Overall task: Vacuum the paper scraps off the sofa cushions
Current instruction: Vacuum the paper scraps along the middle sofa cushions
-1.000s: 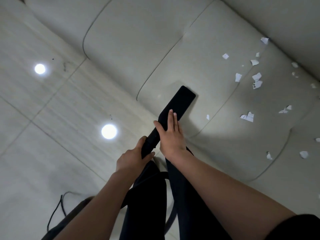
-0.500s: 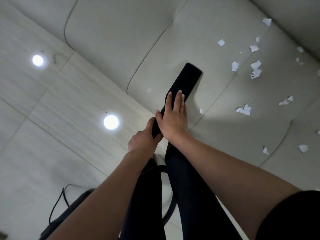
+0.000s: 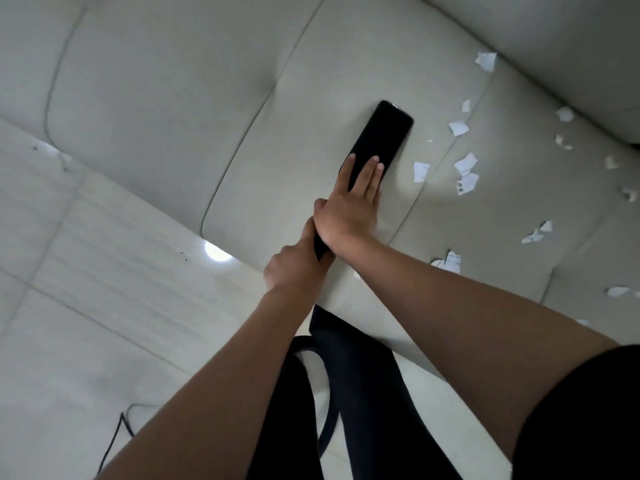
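A flat black vacuum nozzle (image 3: 382, 133) lies on a cream sofa seat cushion (image 3: 311, 109), its tip pointing up and right. My left hand (image 3: 294, 265) grips the nozzle's narrow lower end. My right hand (image 3: 349, 206) rests on top of the nozzle with straight fingers pressing it down. Several white paper scraps (image 3: 464, 168) lie scattered on the cushions to the right of the nozzle, the nearest one (image 3: 420, 171) just beside my fingertips. More scraps (image 3: 448, 261) lie near my right forearm.
The sofa backrest (image 3: 554, 39) runs along the top right. Pale tiled floor (image 3: 104, 271) fills the left, with a bright light reflection (image 3: 214, 252) at the cushion's front edge. A black hose (image 3: 325, 420) and a thin black cord (image 3: 117, 434) lie low by my dark-clad legs.
Both hands have pushed the nozzle farther onto the cushion, up and right toward the scraps. The view has shifted, so the sofa fills more of the frame.
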